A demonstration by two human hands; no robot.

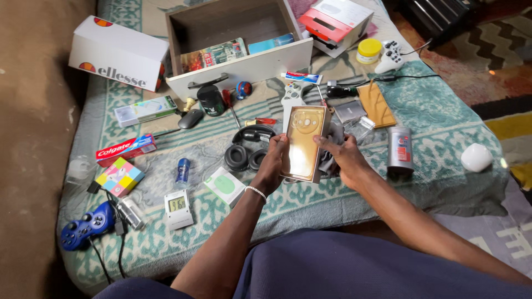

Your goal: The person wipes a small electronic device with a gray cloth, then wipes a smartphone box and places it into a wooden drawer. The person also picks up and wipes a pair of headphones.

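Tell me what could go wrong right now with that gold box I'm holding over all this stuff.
The gold box is held only by its side edges between the left hand and right hand, so it might slip. If it drops, it would likely land on the black headphones or the grey items under the right hand. An elbow moving back could also nudge the small green-and-white box near the bed edge.

Both arms reach forward and angle in toward each other over the patterned bedspread. Left hand has its fingers curled, thumb up top, beaded band on the wrist. Right hand mirrors it close alongside, fingers curled inward, forearm bare.
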